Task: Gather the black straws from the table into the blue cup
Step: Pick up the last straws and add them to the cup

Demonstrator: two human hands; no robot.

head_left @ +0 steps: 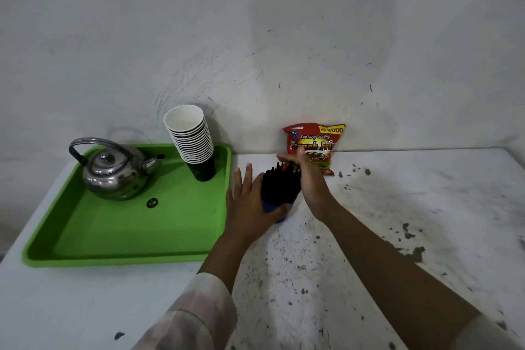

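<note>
Straws (279, 185), black and many, stand packed in the blue cup (274, 209), which rests on the white counter (397, 221) just right of the green tray (127, 236). Only the lower band of the cup shows; the bundle hides the rest.

Left hand (250, 204): thumb wrapped across the front of the cup, palm against its left side, fingers extended rather than curled. Judged purpose: to brace the cup so it does not tip or slide while the bundle is worked.

Right hand (305, 176): open and flat, palm against the right side of the bundle, fingers reaching over the upper tips. Judged purpose: to press the loose ends together and seat them in the cup. It clamps nothing.

No loose straws are seen on the counter (its dark specks look like chipped paint, not straws). Task judged at or near completion, pending a final tidy of the uneven tips.

Other items noted: a steel kettle (113, 172) and a stack of paper cups (193, 140) on the tray, and a red snack bag (315, 145) leaning on the wall behind the right hand

Risk: the tall, top-heavy bundle could topple the cup if the left hand lets go early
</note>
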